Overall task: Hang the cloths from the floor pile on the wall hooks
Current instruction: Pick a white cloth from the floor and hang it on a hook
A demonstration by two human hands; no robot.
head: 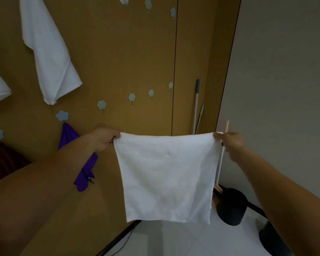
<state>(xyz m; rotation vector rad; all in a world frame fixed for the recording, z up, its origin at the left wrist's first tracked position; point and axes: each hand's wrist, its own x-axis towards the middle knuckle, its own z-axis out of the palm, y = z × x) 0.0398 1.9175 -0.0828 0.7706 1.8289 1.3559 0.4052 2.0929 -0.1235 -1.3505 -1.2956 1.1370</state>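
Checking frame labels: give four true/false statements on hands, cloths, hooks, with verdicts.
1. The left hand and right hand each pinch a top corner of the held white cloth. True.
2. The purple cloth lies on the floor. False: it hangs on the wall below a cloud-shaped hook.
3. Several flower-shaped hooks are bare. True.
4. The held white cloth is already hooked. False: it hangs free between the hands.

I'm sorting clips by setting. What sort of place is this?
Likely an indoor utility or cleaning corner: flower-shaped wall hooks on a brown panel, a purple cloth hanging under one of them, and long tool handles leaning in the corner beside a black bin.
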